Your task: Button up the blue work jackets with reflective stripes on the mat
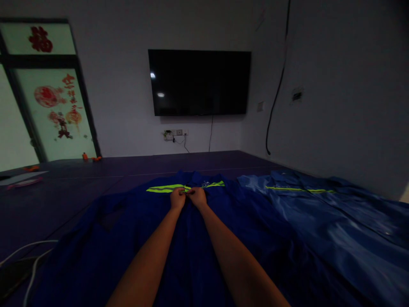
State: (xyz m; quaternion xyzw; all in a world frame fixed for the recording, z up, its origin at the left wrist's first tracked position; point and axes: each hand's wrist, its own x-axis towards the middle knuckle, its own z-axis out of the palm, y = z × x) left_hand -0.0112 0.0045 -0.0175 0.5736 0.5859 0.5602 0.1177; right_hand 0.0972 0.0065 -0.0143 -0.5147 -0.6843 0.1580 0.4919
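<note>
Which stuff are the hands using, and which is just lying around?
Seems in use:
dark blue garment
left hand and right hand, at its striped front

Seems just lying around:
lighter blue garment
white cable
small orange thing

The left hand (178,198) and right hand (198,197) pinch the front of the dark blue jacket (191,243) and cover part of its chest stripe; the detail between their fingertips is too small to tell. Lettering (206,184) on the jacket's chest is too blurred to read. The jacket's lower part runs off the bottom edge. Right of it, a lighter blue garment (319,230) is cut off too. Left of it, a white cable (33,270) and a dark object (14,277), unclear in shadow, leave the picture.
</note>
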